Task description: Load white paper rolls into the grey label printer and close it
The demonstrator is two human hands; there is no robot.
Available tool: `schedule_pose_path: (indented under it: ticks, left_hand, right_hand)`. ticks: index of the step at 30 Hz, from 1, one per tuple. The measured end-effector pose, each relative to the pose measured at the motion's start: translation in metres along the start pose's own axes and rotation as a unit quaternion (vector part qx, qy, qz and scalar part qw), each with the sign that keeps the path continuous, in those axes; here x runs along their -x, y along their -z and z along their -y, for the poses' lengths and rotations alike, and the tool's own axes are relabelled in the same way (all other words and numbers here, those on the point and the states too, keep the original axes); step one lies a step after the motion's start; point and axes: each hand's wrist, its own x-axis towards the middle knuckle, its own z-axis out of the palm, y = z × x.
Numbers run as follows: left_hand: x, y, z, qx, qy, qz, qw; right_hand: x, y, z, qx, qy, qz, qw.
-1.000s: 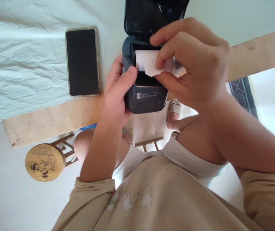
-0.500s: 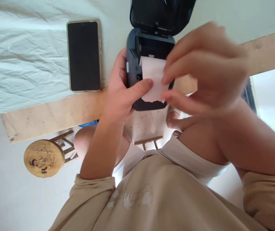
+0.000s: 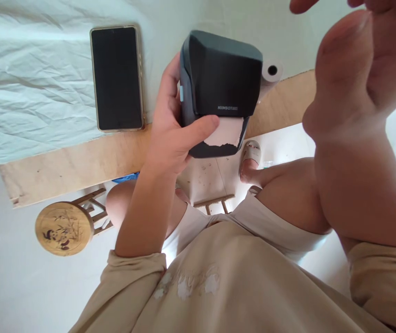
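Observation:
My left hand (image 3: 175, 125) is wrapped round the left side of a dark label printer (image 3: 223, 76), whose black lid is closed. A strip of white paper (image 3: 227, 132) with a torn front edge sticks out below the lid, and my left thumb presses on it. Up at the right, close to the camera, my right hand (image 3: 360, 60) is raised away from the printer. Its fingers are apart, partly cut off by the top edge, and nothing shows in them.
A phone (image 3: 115, 78) in a clear case lies on the pale cloth (image 3: 41, 74) to the left. Behind the printer's right side is a white paper roll (image 3: 273, 74). The wooden table edge (image 3: 73, 169) crosses in front. A round stool (image 3: 64, 229) stands below left.
The printer's lid has swung down from open to closed over the paper. My right hand has left the paper and moved up and right. The paper roll has come into view.

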Motion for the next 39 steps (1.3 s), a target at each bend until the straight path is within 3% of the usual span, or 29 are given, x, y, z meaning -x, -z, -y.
schedule_pose_path:
  ticks: [2, 5, 10, 15, 18, 22, 24, 28, 33, 36, 39]
  left_hand:
    - [0.001, -0.003, 0.000, 0.002, -0.009, 0.006, 1.000]
    - [0.003, -0.010, 0.000, 0.023, -0.020, 0.001, 1.000]
    - [0.005, -0.024, -0.003, 0.056, 0.023, -0.096, 0.994]
    - [0.003, -0.016, 0.002, 0.044, -0.013, -0.041, 0.998]
    - [0.003, -0.016, 0.001, 0.040, -0.022, -0.038, 0.998]
    - [0.003, -0.030, -0.009, 0.086, 0.013, -0.106, 0.991]
    - [0.003, -0.032, -0.012, 0.116, 0.029, -0.106, 0.987]
    - [0.001, -0.021, -0.007, 0.164, 0.052, -0.093, 0.981]
    - [-0.001, -0.012, 0.001, 0.155, -0.006, -0.120, 0.981]
    - [-0.002, -0.013, -0.004, 0.160, 0.020, -0.111, 0.981]
    - [-0.003, -0.018, -0.012, 0.146, 0.078, -0.122, 0.979]
  right_hand:
    - [0.002, -0.001, 0.000, 0.043, 0.020, 0.005, 0.999]
    - [0.004, -0.004, -0.003, 0.119, 0.054, 0.066, 0.989]
    - [0.003, -0.011, 0.004, 0.121, 0.018, 0.129, 0.984]
    - [0.000, -0.008, 0.013, 0.155, -0.041, 0.153, 0.975]
    - [-0.002, -0.008, 0.012, 0.163, -0.050, 0.154, 0.973]
    - [0.001, -0.012, 0.007, 0.149, -0.029, 0.140, 0.978]
    - [0.003, -0.014, 0.006, 0.152, -0.028, 0.133, 0.979]
    - [0.006, -0.013, 0.008, 0.152, -0.018, 0.130, 0.980]
    - [0.003, -0.009, 0.008, 0.135, -0.003, 0.161, 0.978]
    - [0.001, -0.006, 0.006, 0.125, 0.044, 0.155, 0.979]
    - [-0.001, -0.002, 0.007, 0.121, 0.047, 0.140, 0.982]
